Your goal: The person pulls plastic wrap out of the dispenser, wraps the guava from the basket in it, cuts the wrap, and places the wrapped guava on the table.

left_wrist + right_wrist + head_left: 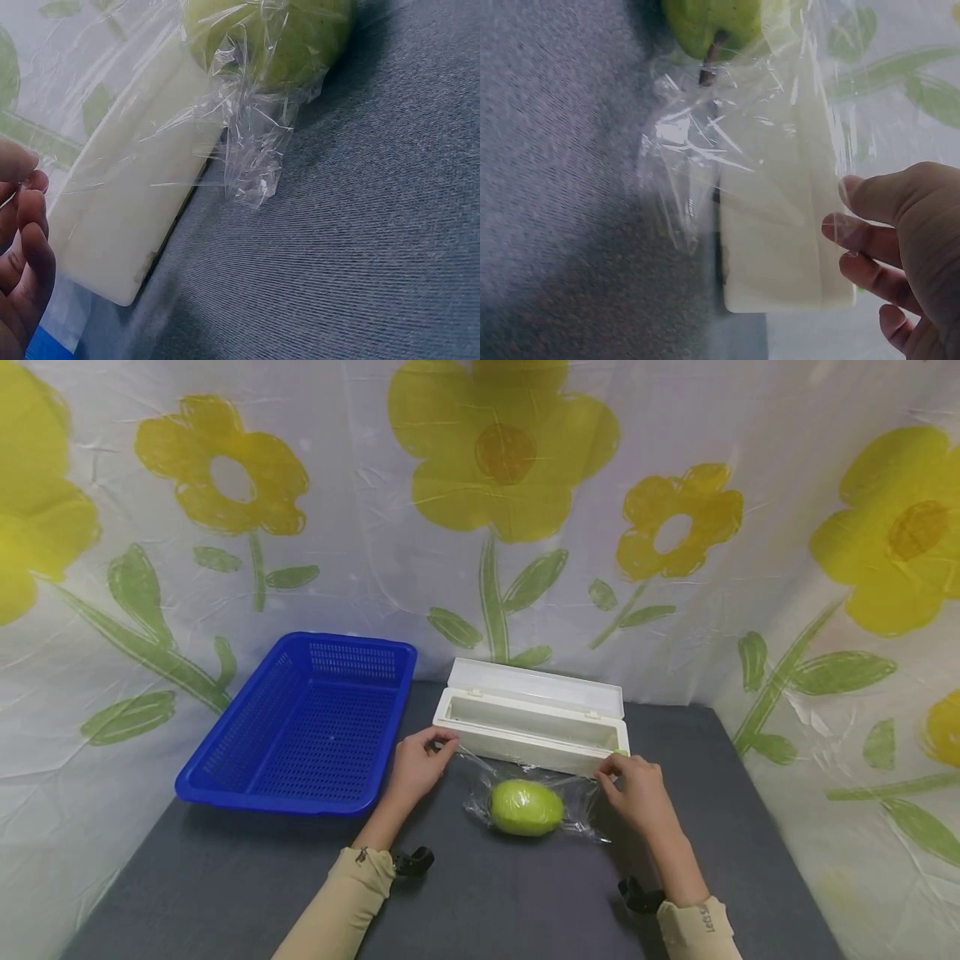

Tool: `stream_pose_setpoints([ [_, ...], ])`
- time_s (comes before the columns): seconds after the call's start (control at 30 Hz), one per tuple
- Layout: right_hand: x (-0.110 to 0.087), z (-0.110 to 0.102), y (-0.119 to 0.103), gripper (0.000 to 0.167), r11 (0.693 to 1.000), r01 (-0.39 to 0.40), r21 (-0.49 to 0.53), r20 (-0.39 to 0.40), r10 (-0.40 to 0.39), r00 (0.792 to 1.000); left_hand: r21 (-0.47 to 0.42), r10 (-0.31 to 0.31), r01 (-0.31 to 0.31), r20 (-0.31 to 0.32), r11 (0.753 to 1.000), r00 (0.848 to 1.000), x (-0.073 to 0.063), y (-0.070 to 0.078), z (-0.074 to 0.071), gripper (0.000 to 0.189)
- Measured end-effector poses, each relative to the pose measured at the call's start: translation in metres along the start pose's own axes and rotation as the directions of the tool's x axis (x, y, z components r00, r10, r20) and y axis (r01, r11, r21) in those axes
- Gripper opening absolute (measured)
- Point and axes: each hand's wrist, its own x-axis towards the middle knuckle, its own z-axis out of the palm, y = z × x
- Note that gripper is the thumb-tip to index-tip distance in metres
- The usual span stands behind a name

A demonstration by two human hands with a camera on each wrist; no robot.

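Observation:
A green pear (527,807) lies on its side on the table, covered by clear cling film (581,814). Its brown stem (709,64) shows through the film in the right wrist view. My left hand (420,767) pinches the film's far left corner between thumb and fingers. On the other side, my right hand (637,793) pinches the far right corner, thumb against forefinger. Between the hands the film stretches along the front of a long white box (517,749). In the left wrist view, crumpled film (259,157) bunches beside the pear.
The box stands behind the pear with its lid (536,685) tipped back. To the left is a blue perforated basket (183,785), close to my left forearm. A dark grey cloth (480,902) covers the table, and a flowered curtain (360,568) hangs behind it.

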Motion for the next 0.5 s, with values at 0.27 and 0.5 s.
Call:
stream_pose_setpoints([
  [0.27, -0.005, 0.000, -0.001, 0.013, 0.999, 0.031, 0.013, -0.024, -0.031, 0.999, -0.036, 0.012, -0.012, -0.002, 0.999, 1.000, -0.007, 0.004, -0.004, 0.007],
  [0.5, -0.010, -0.010, -0.005, 0.010, 0.998, 0.056, 0.035, -0.048, -0.054, 0.997, -0.054, 0.014, -0.013, 0.004, 0.998, 1.000, -0.017, 0.009, -0.008, 0.006],
])
